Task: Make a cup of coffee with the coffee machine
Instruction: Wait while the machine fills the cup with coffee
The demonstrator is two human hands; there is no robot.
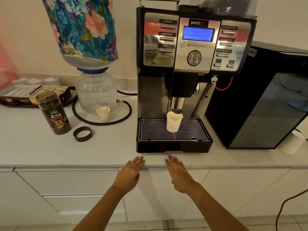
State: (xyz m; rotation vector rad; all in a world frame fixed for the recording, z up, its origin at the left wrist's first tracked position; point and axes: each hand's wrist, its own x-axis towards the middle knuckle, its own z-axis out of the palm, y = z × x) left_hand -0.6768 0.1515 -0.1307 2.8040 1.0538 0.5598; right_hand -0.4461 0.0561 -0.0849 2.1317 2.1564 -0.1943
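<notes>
**Coffee station: cup under spout, both hands idle**

- Coffee machine (191,77): black and chrome, standing on the white surface (50,147) against the wall. Blue display (198,34) lit; its text is too blurred to read in full. Button columns on either side of the display.
- Paper cup (173,122): white, upright on the wire grid of the drip tray (174,139), directly beneath the spout (177,111). Contents cannot be seen.
- Left hand (129,174): fingers straight and together, palm down, holding nothing, fingertips at the front edge of the surface.
- Right hand (179,174): likewise flat and empty, a ring on one finger, fingertips just in front of the drip tray.
- Second paper cup (103,113): small, with a wooden stirrer inside, standing left of the machine, in front of the clear water container (95,92).
- Water bottle (81,30): inverted on that container, in a floral cover.
- Black hose (101,121): loops around the second cup.
- Instant coffee jar (53,113): open, dark label, left of the hose; its black lid (82,133) lies upturned just beside it.
- Black cabinet (260,100): immediately right of the machine.
</notes>
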